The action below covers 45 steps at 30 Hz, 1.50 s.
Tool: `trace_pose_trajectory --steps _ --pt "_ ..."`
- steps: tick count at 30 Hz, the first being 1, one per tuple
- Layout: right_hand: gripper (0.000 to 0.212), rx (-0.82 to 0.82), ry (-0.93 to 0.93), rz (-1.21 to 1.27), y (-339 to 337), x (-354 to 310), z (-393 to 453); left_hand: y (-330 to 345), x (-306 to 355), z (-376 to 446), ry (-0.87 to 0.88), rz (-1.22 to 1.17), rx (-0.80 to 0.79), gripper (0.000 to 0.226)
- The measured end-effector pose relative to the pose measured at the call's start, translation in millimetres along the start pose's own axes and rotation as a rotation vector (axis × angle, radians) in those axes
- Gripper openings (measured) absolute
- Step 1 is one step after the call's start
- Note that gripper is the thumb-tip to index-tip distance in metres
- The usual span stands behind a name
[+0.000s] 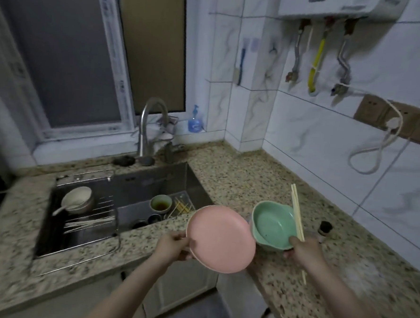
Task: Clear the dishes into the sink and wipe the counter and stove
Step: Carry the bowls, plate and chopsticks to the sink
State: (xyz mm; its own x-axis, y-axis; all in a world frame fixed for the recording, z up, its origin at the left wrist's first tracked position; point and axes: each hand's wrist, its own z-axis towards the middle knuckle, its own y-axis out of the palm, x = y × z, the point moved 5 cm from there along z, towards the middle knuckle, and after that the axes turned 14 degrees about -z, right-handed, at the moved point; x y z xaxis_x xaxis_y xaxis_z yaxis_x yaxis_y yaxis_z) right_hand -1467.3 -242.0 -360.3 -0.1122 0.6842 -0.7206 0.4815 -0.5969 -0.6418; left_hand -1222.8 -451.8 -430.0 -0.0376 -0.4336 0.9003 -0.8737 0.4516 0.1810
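Head view: left hand [174, 245] pinching the near-left rim of a pink plate [221, 239], tilted with its face toward the camera, held in the air above the counter edge. Right hand [303, 250] gripping the near rim of a green bowl [272, 227] together with a pair of chopsticks [298, 217], clamped against the bowl's right side. Long axis of the chopsticks running roughly 12 to 6 o'clock, tips sticking out below the wrist. Plate and bowl just beside each other, rims overlapping in view; cannot tell whether touching.

Sink [190, 182] lying at about 10 o'clock from both hands, across a strip of speckled granite counter [240, 175]. Already in the basin: a small cup [161, 203] with brown residue, loose chopsticks, darker cups nearer the front wall. Drain rack [85, 175] over the left half, carrying a white bowl [78, 198] with a spoon.

Left hand nearer the basin, so probably plate first; bowl and chopsticks need a longer reach, leftward and away.
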Motion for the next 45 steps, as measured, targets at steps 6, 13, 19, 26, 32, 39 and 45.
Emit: trace_pose_trajectory --steps 6,13,19,26,32,39,45 --pt "0.032 -0.130 -0.097 -0.088 104 -62 -27 -126 3 -11 0.002 -0.108 0.193 0.006" --pt "0.019 -0.310 -0.194 -0.127 208 -128 -40 -232 5 -30 -0.007 -0.211 0.382 0.004" --pt "0.016 -0.427 -0.301 -0.212 287 -182 -38 -293 8 -18 -0.007 -0.247 0.501 0.007" --pt "0.018 -0.567 -0.410 -0.301 379 -244 -7 -343 32 37 -0.054 -0.233 0.612 0.008" --pt "0.021 -0.688 -0.485 -0.397 448 -282 24 -376 33 92 -0.169 -0.169 0.713 0.016" --pt "0.024 -0.757 -0.495 -0.478 487 -305 43 -400 29 125 -0.228 -0.050 0.783 0.032" --pt "0.023 -0.772 -0.473 -0.501 509 -318 45 -417 23 148 -0.313 0.048 0.746 0.031"
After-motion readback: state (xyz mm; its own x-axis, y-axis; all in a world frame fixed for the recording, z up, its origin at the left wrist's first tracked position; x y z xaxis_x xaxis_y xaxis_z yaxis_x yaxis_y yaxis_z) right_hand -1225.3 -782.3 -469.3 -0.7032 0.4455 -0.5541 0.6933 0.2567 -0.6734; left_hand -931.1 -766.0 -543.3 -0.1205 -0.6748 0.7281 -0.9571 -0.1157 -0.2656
